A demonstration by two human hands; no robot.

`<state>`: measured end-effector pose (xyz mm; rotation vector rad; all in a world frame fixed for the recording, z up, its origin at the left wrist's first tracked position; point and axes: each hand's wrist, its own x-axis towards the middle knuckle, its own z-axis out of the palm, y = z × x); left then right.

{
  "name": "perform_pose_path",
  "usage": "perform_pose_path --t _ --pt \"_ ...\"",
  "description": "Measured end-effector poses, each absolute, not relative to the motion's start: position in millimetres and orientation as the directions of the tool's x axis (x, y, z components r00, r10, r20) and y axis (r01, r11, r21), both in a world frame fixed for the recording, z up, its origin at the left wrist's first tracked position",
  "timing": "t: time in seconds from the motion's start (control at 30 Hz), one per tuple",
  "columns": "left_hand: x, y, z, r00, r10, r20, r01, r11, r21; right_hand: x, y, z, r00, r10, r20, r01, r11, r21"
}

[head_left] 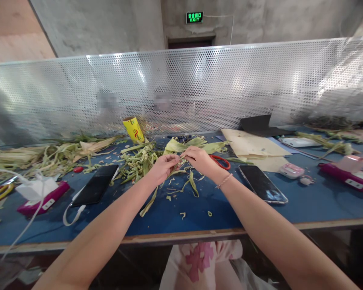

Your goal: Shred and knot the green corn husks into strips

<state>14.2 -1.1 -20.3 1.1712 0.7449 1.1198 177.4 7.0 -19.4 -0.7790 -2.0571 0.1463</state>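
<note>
My left hand (pixel 165 166) and my right hand (pixel 199 159) meet above the middle of the blue table (pixel 320 205), fingers pinched together on a thin green leaf strip (pixel 181 161). A long strip (pixel 149 203) trails down from my left hand onto the table. Behind the hands lies a pale green husk piece (pixel 186 145). Red-handled scissors (pixel 221 162) lie just right of my right hand. Cut leaf scraps (pixel 190 185) are scattered below the hands.
A heap of green leaves (pixel 137 161) and a long pile of husks (pixel 48 155) lie left. Two phones (pixel 97 184) (pixel 262 183), a yellow roll (pixel 134 129), brown paper (pixel 251 147), pink devices (pixel 42 199) (pixel 347 177) and a perforated metal screen (pixel 199 88) surround the spot.
</note>
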Motion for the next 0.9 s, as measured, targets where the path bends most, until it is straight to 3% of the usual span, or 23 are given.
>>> perform_pose_path --t 0.3,0.57,0.9 --pt "16.5 -3.3 -16.0 0.221 0.971 0.094 -0.357 -0.009 0.934 172.6 1.8 -12.8 -0.361 0.755 0.548 0.505 0.652 -0.565" --pt "17.5 -3.5 -16.1 0.219 0.968 0.121 -0.382 -0.029 0.924 172.1 -1.0 -11.2 -0.382 0.827 0.412 0.370 0.545 -0.752" --pt "19.0 -2.5 -19.9 0.239 0.954 0.180 -0.372 -0.082 0.925 170.9 0.9 -13.9 -0.319 0.834 0.451 0.392 0.549 -0.738"
